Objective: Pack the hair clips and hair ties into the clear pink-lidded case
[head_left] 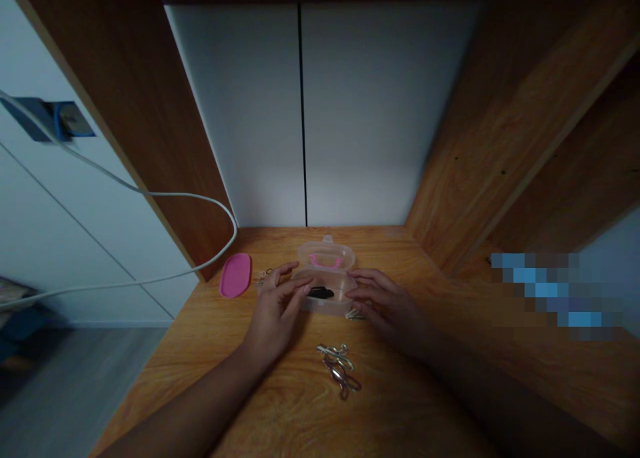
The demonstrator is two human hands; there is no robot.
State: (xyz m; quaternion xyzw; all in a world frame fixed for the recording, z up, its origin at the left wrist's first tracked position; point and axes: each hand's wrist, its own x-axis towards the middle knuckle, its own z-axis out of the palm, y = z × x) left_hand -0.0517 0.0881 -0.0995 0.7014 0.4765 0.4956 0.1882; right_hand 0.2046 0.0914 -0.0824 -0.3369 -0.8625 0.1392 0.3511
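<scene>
A clear plastic box [327, 305] stands on the table with its lid [327, 250] tipped back, a pink handle [327, 263] showing on it. Inside lie black hair clips [320, 293], bunched together. My left hand [278, 305] grips the box's left side, thumb and fingers at the rim. On the opposite side, my right hand [387, 308] holds the right edge with bent fingers. Under the right fingers are small pale clips [355, 313], partly hidden. Nearer to me lie a silvery metal hair clip [336, 356] and a pinkish metal hair clip [342, 379], touching or overlapping.
A pink oval tray or lid [235, 275] lies at the far left of the wooden table [280, 411]. Small clips [262, 277] sit between it and my left hand. A white cable [190, 195] loops above the left edge. Wooden panels and a pale back wall [265, 111] enclose the table.
</scene>
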